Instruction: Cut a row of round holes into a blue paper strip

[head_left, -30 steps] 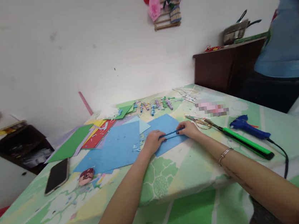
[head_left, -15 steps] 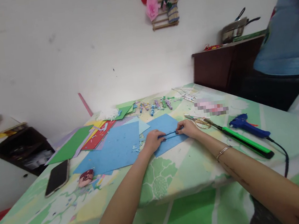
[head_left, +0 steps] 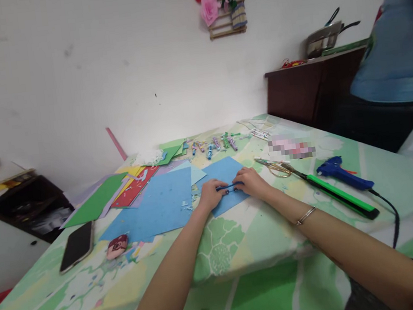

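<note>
A blue craft sheet (head_left: 224,169) lies at the middle of the table with both my hands over it. Between them runs a thin blue paper strip (head_left: 229,187), close above the sheet; I cannot tell whether it is separate or the sheet's folded edge. My left hand (head_left: 211,195) is closed, pinching the strip's left end. From the other side, my right hand (head_left: 251,182) pinches it too, fingers bent and fingertips partly hidden. Larger blue sheets (head_left: 169,199) spread just left of my left hand. Gold-handled scissors (head_left: 279,168) rest beyond my right hand.
A green flat iron (head_left: 340,194) and a blue glue gun (head_left: 343,174) with a cord lie on the right. Several small patterned rolls (head_left: 216,144) sit at the back. Leftward are coloured sheets (head_left: 99,199), a phone (head_left: 77,246) and a dark-red item (head_left: 117,246). A person (head_left: 396,53) stands at right.
My right hand has slid left along the strip, closer to my left hand. My left hand has stayed nearly in place, still pinching.
</note>
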Motion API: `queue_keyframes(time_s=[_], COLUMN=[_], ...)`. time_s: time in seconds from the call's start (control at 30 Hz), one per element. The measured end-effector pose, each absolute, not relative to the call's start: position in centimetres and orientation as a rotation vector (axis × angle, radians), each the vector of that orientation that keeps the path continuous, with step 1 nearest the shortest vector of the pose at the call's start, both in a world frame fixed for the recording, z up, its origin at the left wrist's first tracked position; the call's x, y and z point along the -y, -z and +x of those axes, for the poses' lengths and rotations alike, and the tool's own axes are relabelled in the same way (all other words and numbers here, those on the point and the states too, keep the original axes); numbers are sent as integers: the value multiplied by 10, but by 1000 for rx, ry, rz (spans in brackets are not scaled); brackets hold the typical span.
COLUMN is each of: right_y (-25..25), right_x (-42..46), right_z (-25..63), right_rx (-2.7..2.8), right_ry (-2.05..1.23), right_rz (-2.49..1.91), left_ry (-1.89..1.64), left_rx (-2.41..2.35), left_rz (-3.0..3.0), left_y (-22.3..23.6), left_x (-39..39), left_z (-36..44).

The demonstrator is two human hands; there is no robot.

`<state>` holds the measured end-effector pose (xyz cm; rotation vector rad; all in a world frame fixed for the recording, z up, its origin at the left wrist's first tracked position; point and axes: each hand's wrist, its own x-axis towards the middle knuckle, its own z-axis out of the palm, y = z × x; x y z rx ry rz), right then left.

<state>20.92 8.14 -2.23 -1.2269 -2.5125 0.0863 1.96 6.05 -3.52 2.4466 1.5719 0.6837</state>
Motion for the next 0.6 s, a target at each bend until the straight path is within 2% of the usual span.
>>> queue_keyframes(time_s=[0.6], right_y=[33], right_x=[-96], right_z=[207], right_rx=[2471], right_ry=[-162], right_rz=[-1241], left_ry=[-653], left_rx=[-1456], left_rz=[2699], left_y=[33], left_x=[-56], left_z=[14])
